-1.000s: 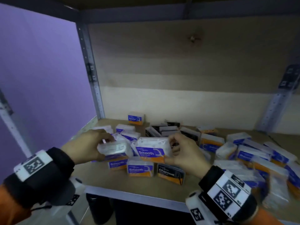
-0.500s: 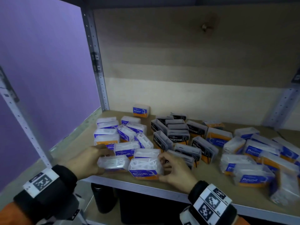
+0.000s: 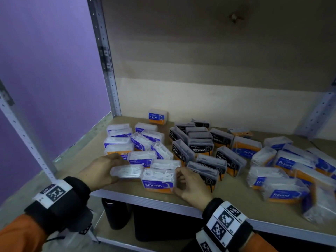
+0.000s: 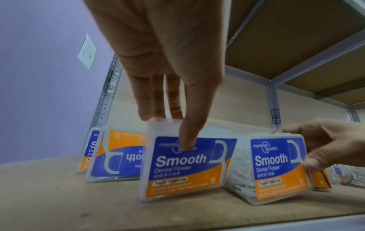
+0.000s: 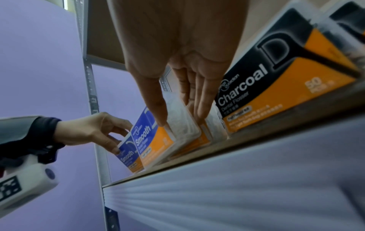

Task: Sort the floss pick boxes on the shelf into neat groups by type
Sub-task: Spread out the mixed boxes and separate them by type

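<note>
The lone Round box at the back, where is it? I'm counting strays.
In the head view the Round box stands alone at the shelf's back left, against the back panel, behind the Smooth boxes.

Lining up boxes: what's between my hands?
Two Smooth boxes, side by side: left box in the left hand, right box in the right hand, per head view.

Round boxes blurred at right, far labels unreadable

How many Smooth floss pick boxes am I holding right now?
2. The left hand pinches the left Smooth box, clear plastic with a blue-and-orange label, at the front edge; the right hand grips the right Smooth box beside it.
</note>
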Available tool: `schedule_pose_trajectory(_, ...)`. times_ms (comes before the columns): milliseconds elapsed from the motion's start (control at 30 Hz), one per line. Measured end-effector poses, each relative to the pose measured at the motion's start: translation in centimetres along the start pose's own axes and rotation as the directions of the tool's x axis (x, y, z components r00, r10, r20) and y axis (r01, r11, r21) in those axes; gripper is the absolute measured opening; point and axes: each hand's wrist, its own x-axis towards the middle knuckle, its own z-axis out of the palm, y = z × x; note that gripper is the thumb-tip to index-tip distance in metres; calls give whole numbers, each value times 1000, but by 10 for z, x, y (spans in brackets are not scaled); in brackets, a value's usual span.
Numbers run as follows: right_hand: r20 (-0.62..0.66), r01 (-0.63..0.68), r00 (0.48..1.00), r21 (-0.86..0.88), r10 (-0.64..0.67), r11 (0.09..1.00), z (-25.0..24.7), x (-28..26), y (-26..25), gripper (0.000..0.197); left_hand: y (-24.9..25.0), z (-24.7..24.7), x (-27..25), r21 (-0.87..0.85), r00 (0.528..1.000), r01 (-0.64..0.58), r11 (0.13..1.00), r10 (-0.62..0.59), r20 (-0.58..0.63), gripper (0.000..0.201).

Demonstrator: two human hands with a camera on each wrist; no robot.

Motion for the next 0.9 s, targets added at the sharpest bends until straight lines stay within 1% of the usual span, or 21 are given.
schedule_pose_trajectory(67, 3, -7, 1000, -27, 7, 1000, 1, 1, 0, 35, -1, 1, 2, -8, 1000, 4, 1000, -4, 3, 52)
schedule_pose_trajectory(233, 15, -57, 998, -57, 58, 997, 6, 4, 0, 36, -5, 2, 10, -6, 999, 6, 1000, -6, 32, 56)
schedule_pose_trajectory(633, -58, -160, 985, 13, 161, 987, 14, 9, 1, 48, -8, 3, 20, -36, 999, -7, 999, 9, 52, 57)
schedule_pose_trajectory(767, -79, -176, 981, -10, 175, 984, 17, 7, 3, 50, -9, 4, 22, -43, 999, -15, 999, 18, 47, 55)
schedule_pose_trajectory(900, -67, -185, 981, -26, 183, 982, 17, 6, 3, 55, -9, 3, 22, -62, 999, 13, 998, -11, 40, 54)
